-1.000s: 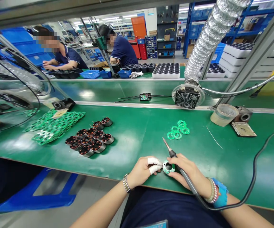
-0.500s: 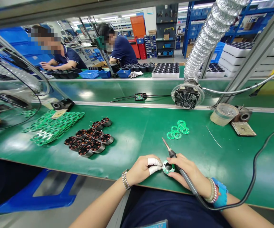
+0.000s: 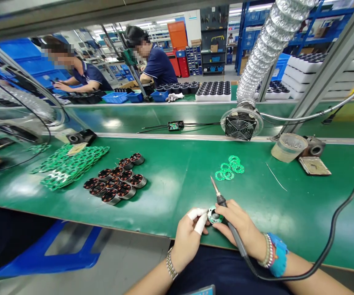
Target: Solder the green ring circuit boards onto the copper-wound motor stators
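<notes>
Near the front edge of the bench, a small ring-shaped circuit board is held up between my hands, its dark centre facing me. My left hand, with white wraps on thumb and forefinger, pinches its left rim. In my right hand lies a soldering iron, its tip pointing up and away over the bench. The thumb and forefinger of that hand also touch the board's right side. What sits behind the board is mostly hidden. Several loose green ring boards lie farther off, beyond the iron's tip.
Copper-wound stators stand grouped left of centre, beside a large pile of green ring boards. A fan on a foil duct, a plastic cup and a sponge tray are at the back right. The iron's cable loops right. Co-workers sit opposite.
My left hand has turned more upright, its wrist moving right and lower, and its wrapped fingers have shifted on the board's rim. The board and my right hand have moved slightly left.
</notes>
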A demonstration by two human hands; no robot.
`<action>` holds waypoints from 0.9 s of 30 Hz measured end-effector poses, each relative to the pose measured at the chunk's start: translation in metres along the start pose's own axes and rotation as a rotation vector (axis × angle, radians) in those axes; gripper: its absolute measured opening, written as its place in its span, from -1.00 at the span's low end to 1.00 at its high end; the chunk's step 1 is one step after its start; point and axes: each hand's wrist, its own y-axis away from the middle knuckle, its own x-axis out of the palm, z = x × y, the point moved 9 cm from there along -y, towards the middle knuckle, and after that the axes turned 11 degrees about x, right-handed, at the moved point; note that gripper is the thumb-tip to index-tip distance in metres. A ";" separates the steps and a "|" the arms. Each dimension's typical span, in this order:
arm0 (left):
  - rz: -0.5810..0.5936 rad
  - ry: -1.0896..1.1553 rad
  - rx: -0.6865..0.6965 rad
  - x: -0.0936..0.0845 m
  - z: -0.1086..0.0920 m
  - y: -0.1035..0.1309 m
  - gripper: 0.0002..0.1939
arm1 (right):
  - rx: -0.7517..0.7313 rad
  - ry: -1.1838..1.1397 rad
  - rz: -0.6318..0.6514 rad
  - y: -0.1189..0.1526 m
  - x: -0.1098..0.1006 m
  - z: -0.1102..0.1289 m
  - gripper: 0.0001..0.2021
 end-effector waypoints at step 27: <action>0.234 -0.780 0.153 -0.040 -0.013 -0.218 -0.67 | 0.178 0.301 -0.160 -0.043 -0.053 -0.109 -0.66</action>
